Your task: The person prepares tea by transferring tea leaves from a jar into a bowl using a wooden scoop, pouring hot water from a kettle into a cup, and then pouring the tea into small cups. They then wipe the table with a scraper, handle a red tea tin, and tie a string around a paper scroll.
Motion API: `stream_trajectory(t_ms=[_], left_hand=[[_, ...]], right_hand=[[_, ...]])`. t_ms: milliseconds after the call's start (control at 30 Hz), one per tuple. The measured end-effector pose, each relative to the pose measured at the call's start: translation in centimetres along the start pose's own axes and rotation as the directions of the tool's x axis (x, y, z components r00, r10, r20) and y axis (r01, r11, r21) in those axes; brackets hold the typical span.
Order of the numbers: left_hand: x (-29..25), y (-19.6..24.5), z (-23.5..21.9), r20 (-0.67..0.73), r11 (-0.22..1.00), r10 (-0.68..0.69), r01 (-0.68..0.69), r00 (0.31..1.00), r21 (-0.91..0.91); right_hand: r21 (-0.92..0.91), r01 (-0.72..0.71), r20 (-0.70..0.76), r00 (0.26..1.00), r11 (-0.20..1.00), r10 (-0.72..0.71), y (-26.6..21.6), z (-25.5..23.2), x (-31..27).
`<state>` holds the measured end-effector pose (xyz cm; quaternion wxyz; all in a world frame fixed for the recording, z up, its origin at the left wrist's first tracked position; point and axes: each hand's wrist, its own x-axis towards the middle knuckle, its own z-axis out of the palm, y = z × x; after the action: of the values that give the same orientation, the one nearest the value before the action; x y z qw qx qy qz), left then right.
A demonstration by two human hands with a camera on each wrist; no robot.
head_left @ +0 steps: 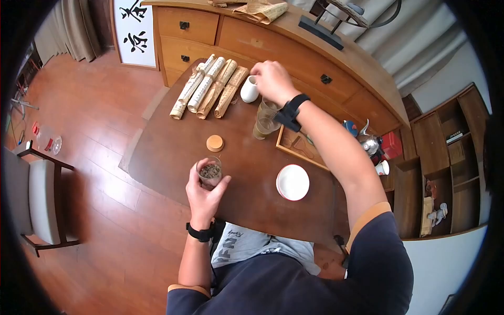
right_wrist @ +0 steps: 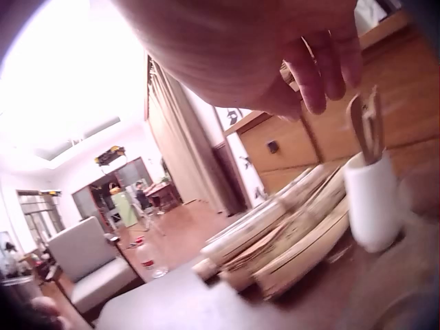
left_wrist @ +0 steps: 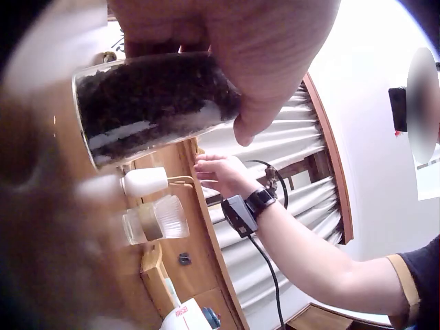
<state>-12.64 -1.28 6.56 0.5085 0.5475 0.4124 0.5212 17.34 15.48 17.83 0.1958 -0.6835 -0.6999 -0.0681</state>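
Note:
My left hand grips a clear glass jar holding dark dried leaves, thumb on one side and fingers on the other. A round wooden lid lies on the table just beyond the jar. My right hand is over the far side of the table, beside a white vase-shaped holder. In the right wrist view, its fingers hang loosely near the wooden utensils standing in that holder, and nothing shows in their grasp. A white bowl stands at the table's near right.
Several tied paper rolls lie at the table's far left, close to the holder. Glass cups stand below my right wrist, beside a wooden tray. A wooden drawer cabinet borders the table's far side.

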Motion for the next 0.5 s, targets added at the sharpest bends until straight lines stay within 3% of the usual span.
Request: stream_trajectory(t_ms=[67,100,200,333,500], left_hand=[[-0.1,-0.2,0.6,0.031,0.999,0.032,-0.033,0.999,0.033],[-0.1,0.1,1.0,0.033,0.998,0.048,-0.049,0.998,0.03],[-0.3,-0.5,2.0,0.072,0.999,-0.016,0.019,0.997,-0.034],[-0.4,-0.5,2.8,0.113,0.999,0.018,-0.022,0.993,0.035],[-0.5,-0.4,3.5,0.136,0.998,0.003,-0.013,0.991,0.069]], right_hand=[[-0.084,0.021,0.061,0.998,0.996,-0.016,3.3,-1.1,1.2],[-0.08,0.036,0.159,0.987,0.996,-0.023,5.1,-0.9,2.0],[-0.121,0.002,0.251,0.967,0.993,0.029,6.3,-0.7,2.0],[-0.111,0.023,0.317,0.948,0.994,0.014,6.5,0.3,2.1],[-0.041,0.055,0.169,0.985,0.998,-0.047,6.4,1.2,1.9]])
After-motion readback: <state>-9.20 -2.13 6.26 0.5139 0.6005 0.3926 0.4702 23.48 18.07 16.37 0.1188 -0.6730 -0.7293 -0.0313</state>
